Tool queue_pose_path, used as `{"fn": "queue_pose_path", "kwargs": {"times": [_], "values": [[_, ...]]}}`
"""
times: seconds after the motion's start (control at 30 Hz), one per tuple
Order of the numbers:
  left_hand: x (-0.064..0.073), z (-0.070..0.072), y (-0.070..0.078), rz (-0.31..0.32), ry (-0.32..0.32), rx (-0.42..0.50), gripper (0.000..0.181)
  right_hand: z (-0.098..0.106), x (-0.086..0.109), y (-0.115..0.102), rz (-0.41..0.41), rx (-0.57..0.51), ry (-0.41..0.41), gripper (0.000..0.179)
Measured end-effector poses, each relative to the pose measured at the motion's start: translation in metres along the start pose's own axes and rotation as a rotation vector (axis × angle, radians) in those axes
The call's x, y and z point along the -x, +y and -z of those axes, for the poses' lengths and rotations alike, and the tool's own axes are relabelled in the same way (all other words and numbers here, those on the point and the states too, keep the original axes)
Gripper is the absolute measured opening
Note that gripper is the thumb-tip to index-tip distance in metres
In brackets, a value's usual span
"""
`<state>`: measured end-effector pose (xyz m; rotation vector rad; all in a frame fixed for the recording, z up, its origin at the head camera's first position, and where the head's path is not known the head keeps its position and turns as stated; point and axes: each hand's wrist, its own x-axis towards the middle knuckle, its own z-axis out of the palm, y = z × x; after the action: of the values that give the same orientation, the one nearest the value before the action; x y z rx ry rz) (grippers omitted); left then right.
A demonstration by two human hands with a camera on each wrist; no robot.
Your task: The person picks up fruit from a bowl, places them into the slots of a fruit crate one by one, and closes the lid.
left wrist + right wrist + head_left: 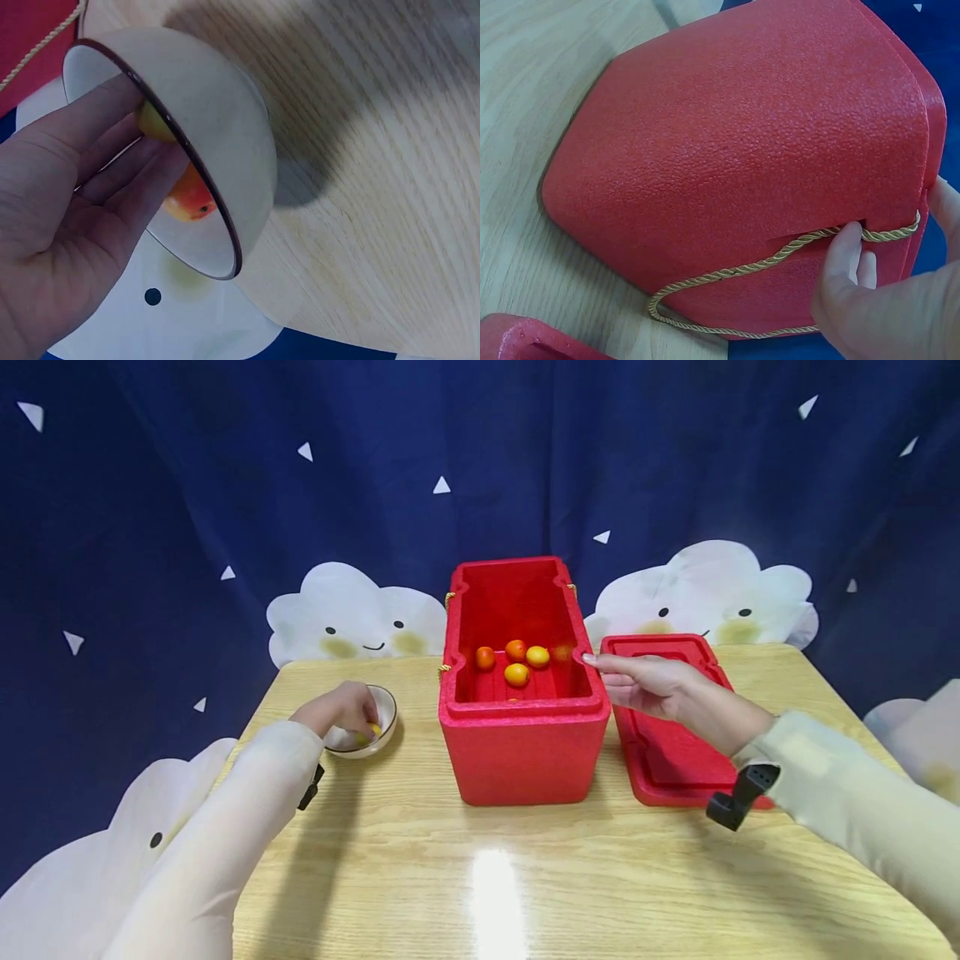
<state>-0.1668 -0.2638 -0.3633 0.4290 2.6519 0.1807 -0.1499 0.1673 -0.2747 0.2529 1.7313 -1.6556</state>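
My left hand [348,708] reaches into a white bowl [387,706] with a dark rim, left of the red box. Its fingers and thumb hold a small yellow fruit [154,124], partly hidden by the bowl's rim in the left wrist view. Another fruit, red and orange [195,199], lies deeper in the bowl. My right hand [652,685] grips the right wall of the open red foam box [525,756], thumb at the rim and fingers outside by a gold cord [750,268]. Several yellow and orange-red fruits [517,674] lie on the box's floor.
A red lid [682,764] lies on the wooden table [420,877] to the right of the box. Behind the table hangs a dark blue curtain [495,443] with white triangles. White cloud shapes [352,610] stand along the table's back edge.
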Motion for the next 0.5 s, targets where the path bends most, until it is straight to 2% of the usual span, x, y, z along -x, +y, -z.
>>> {"fn": "queue_pose_path", "kwargs": {"times": [0.2, 0.33, 0.5], "values": [[0.006, -0.001, 0.001, -0.064, 0.055, -0.031, 0.013, -0.001, 0.000, -0.001, -0.004, -0.017, -0.006, 0.083], [0.010, 0.003, 0.005, -0.064, 0.074, -0.002, 0.018, -0.001, 0.001, -0.001, -0.004, -0.026, -0.005, 0.083], [0.014, 0.007, 0.009, -0.078, 0.098, 0.078, 0.024, -0.001, 0.001, 0.000, -0.003, -0.048, -0.002, 0.083]]}}
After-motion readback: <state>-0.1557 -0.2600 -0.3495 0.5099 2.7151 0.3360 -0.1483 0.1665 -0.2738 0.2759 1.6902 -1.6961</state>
